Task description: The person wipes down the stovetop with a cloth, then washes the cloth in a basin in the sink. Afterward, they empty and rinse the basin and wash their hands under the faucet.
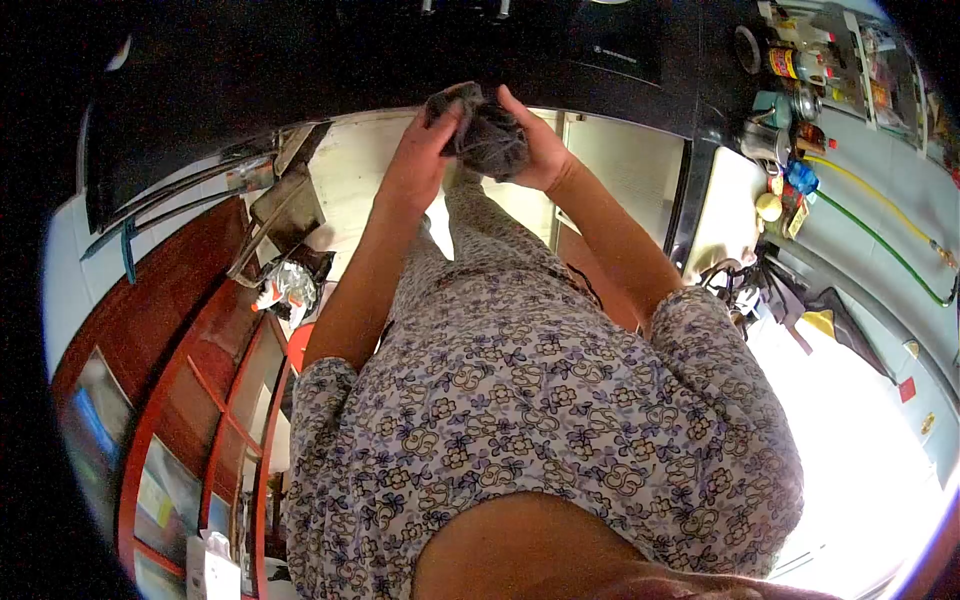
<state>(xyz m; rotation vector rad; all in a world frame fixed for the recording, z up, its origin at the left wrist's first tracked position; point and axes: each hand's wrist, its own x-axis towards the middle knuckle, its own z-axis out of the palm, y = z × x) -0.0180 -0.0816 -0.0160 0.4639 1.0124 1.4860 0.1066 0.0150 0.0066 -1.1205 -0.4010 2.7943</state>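
Note:
A crumpled dark grey cloth [487,135] is held up between my two hands, in front of a black surface at the top of the view. My left hand [425,150] grips its left side, with the thumb pressed on the fabric. On the other side my right hand [540,145] holds the cloth's right edge, thumb raised and the other fingers mostly hidden behind the cloth.
Bottles and jars [785,62] stand at the upper right near a wall rack. A yellow hose [880,190] and a green one run along the right wall. At left is a red-framed glass cabinet [215,400], with a foil-like bundle [290,285] beside it.

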